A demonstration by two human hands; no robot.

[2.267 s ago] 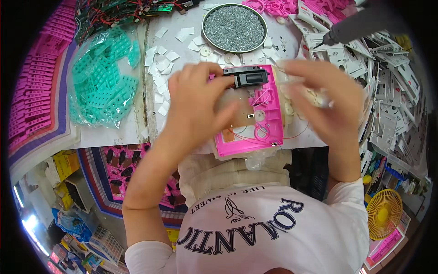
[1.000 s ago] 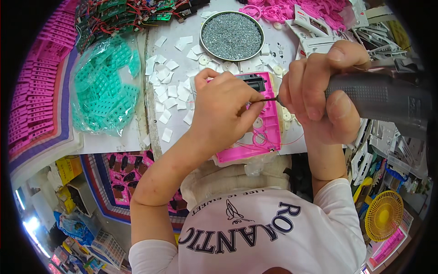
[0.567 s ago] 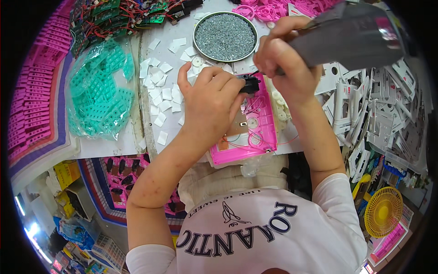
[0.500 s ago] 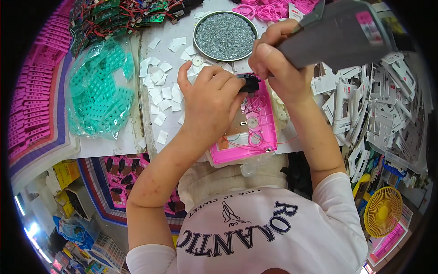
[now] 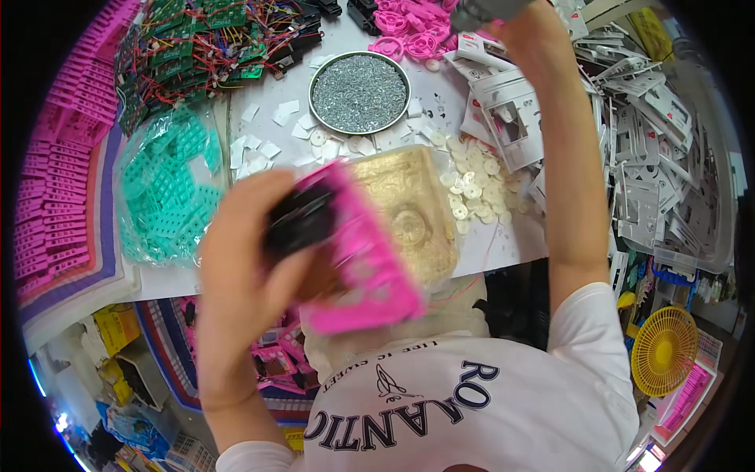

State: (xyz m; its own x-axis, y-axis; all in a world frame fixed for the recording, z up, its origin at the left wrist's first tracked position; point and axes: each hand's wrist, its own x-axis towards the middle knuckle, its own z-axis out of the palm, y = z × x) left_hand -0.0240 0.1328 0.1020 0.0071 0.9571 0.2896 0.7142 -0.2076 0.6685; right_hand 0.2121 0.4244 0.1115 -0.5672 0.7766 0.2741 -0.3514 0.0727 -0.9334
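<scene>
My left hand (image 5: 244, 244) is closed on a pink plastic casing (image 5: 373, 271), which is tilted and blurred by motion. A black part (image 5: 303, 216) sits at the casing's upper left, beside my fingers and thumb. Right of the casing lies a gold-coloured block (image 5: 432, 181) with a shaped recess, exposed on the table. My right hand (image 5: 539, 31) is up at the far right, its fingers round a grey power screwdriver (image 5: 487, 9) cut off by the picture's top edge.
Beyond the block stands a round tin (image 5: 359, 132) of small metal screws (image 5: 358, 90). Cream discs (image 5: 476, 181) and white panels (image 5: 511, 118) are piled right. A bag of teal pieces (image 5: 165, 197), circuit boards with wires (image 5: 197, 47) and stacked pink parts (image 5: 59, 197) fill the left.
My left hand has lifted the pink casing off the gold block and carried it left and towards me. My right hand has moved away, up and right, with the screwdriver.
</scene>
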